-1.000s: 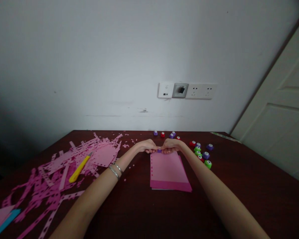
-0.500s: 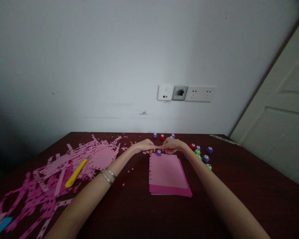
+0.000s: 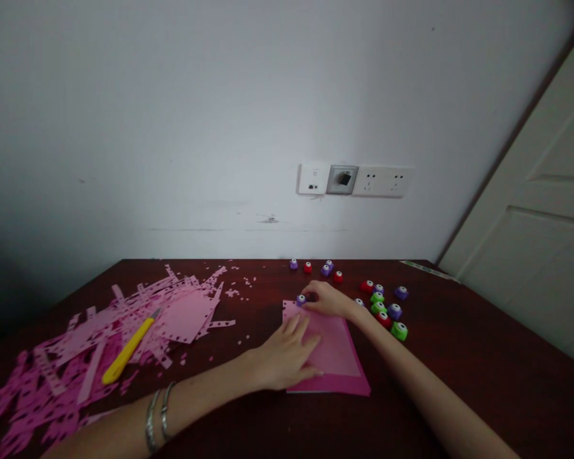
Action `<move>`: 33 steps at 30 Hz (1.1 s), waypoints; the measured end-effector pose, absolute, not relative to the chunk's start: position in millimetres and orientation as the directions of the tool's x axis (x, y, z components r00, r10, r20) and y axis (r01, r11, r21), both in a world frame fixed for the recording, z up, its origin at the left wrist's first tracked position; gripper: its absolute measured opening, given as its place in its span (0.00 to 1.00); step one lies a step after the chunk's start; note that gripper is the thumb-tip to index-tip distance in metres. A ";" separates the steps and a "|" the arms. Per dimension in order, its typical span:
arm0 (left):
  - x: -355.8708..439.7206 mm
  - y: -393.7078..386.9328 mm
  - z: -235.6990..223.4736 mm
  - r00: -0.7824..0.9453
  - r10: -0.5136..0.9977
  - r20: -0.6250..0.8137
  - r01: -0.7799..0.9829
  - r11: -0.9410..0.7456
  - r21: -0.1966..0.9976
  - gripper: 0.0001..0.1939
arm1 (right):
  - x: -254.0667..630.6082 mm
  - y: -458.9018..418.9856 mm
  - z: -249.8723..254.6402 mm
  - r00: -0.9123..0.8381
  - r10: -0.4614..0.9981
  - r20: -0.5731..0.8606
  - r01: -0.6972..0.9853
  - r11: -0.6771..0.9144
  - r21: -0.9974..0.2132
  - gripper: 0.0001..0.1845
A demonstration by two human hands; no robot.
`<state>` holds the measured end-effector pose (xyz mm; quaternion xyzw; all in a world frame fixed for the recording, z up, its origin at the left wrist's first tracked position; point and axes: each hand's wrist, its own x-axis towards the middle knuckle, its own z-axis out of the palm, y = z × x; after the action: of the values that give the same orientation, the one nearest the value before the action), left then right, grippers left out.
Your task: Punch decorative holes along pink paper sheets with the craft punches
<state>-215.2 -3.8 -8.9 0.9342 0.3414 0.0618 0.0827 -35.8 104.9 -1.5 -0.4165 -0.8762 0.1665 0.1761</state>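
Observation:
A stack of pink paper sheets (image 3: 337, 347), light pink over darker pink, lies on the table with small punched holes along its left edge. My left hand (image 3: 287, 354) rests on the sheets with its fingers spread. At the top left edge of the paper sits a small purple craft punch (image 3: 301, 299) with a white top. My right hand (image 3: 329, 298) is closed at the punch's right side, thumb and fingers against it. Part of the punch is hidden by the fingers.
Pink punched strips and scraps (image 3: 172, 312) cover the left of the dark table (image 3: 440, 382), with a yellow utility knife (image 3: 129, 352) on them. Purple, red and green punches (image 3: 399, 330) stand to the right, several more (image 3: 308, 268) at the back. Wall sockets (image 3: 383, 181) sit above.
My left hand has come down from the punch onto the paper and spread out. My right hand has gone from pressing over the punch to gripping its side.

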 end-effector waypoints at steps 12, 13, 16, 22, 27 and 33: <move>-214.3 -11.3 -7.6 0.736 0.672 -0.080 0.664 -0.693 0.280 0.34 | -30.3 102.9 -4.5 -0.561 0.802 0.204 0.696 0.591 -0.408 0.15; -214.7 -11.5 -6.5 0.737 0.670 -0.085 0.663 -0.693 0.282 0.34 | -28.0 104.1 -4.4 -0.555 0.804 0.213 0.703 0.590 -0.398 0.15; -216.8 -11.4 -2.6 0.763 0.636 -0.114 0.638 -0.713 0.291 0.40 | -16.2 108.5 -2.1 -0.514 0.817 0.261 0.731 0.576 -0.365 0.15; -219.9 -10.0 0.3 0.852 0.500 -0.152 0.522 -0.798 0.302 0.52 | 21.0 109.1 5.4 -0.346 0.895 0.281 0.842 0.428 -0.329 0.16; -218.3 -9.8 -0.2 0.862 0.501 -0.075 0.502 -0.826 0.257 0.44 | 49.2 99.5 5.3 -0.286 0.900 0.330 0.904 0.368 -0.219 0.17; -218.0 -12.1 -1.0 0.858 0.513 -0.002 0.503 -0.840 0.205 0.37 | 62.7 93.7 6.0 -0.288 0.897 0.335 0.933 0.342 -0.115 0.17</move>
<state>-218.0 -12.1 -1.0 0.9588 0.2648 0.0265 0.0995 62.7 93.7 6.0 -0.5713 -0.8007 -0.0512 0.1729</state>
